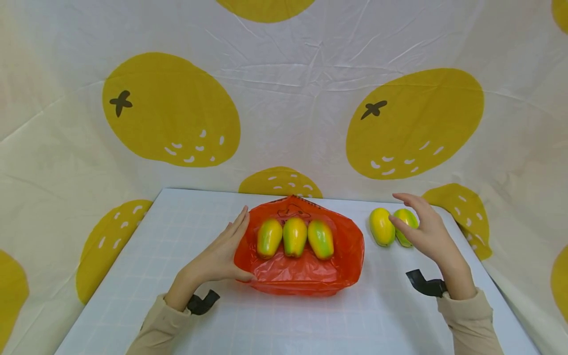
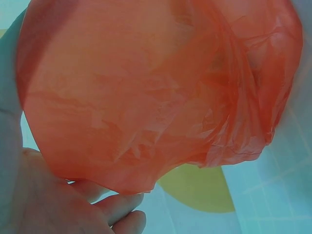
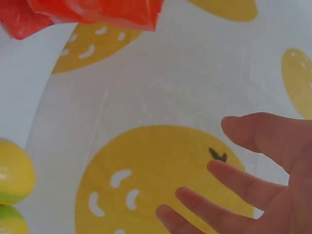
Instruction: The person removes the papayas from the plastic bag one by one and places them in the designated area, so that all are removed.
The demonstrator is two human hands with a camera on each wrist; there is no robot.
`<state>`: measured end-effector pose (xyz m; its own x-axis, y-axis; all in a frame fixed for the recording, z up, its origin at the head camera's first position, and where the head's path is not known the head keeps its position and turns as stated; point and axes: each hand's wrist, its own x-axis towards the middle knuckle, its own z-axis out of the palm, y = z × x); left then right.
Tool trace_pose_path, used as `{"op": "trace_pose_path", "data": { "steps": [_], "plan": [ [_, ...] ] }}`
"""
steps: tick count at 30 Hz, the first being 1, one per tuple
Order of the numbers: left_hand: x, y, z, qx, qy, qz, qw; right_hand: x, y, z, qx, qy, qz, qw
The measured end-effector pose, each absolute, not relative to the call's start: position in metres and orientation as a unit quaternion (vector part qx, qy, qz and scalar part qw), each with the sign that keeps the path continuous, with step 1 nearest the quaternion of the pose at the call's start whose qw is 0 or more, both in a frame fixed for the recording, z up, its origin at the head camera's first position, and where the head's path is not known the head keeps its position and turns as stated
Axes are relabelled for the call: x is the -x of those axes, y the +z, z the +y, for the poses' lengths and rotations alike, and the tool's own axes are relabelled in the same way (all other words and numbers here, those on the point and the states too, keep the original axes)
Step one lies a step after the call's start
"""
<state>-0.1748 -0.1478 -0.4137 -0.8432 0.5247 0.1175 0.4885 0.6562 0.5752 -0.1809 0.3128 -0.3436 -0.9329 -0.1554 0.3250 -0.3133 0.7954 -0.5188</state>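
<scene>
An orange-red plastic bag (image 1: 306, 273) lies open in the middle of the white table (image 1: 177, 231). Three yellow-green mangoes lie in it side by side: left (image 1: 269, 238), middle (image 1: 295, 236), right (image 1: 321, 239). My left hand (image 1: 237, 246) rests flat against the bag's left side, with the thumb on its front edge. In the left wrist view the bag (image 2: 156, 92) fills the frame above my left hand (image 2: 73, 204). Two more mangoes (image 1: 382, 227) (image 1: 406, 219) lie on the table to the right. My right hand (image 1: 401, 209) hovers over them with spread fingers (image 3: 234, 180), holding nothing.
A cloth backdrop (image 1: 293, 98) printed with large yellow fruit shapes closes off the back and both sides of the table. The right wrist view shows a corner of the bag (image 3: 92, 12) at the top and the two loose mangoes (image 3: 12, 173) at the left edge.
</scene>
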Motion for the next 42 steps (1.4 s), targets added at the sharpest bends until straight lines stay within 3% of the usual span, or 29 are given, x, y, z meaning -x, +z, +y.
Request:
{"op": "trace_pose_path", "data": {
  "steps": [14,24,42],
  "plan": [
    [0.176,-0.413,-0.147,-0.276,0.307,0.91,0.039,0.173,-0.316,0.27,-0.209,0.302,-0.911,0.189],
    [0.178,-0.413,-0.147,-0.28,0.304,0.91,0.033,0.177,-0.299,0.232,-0.259,0.296,-0.905,0.164],
    [0.178,-0.413,-0.147,-0.286,0.309,0.907,0.028,0.211,-0.291,0.166,-0.309,0.256,-0.916,-0.009]
  ]
}}
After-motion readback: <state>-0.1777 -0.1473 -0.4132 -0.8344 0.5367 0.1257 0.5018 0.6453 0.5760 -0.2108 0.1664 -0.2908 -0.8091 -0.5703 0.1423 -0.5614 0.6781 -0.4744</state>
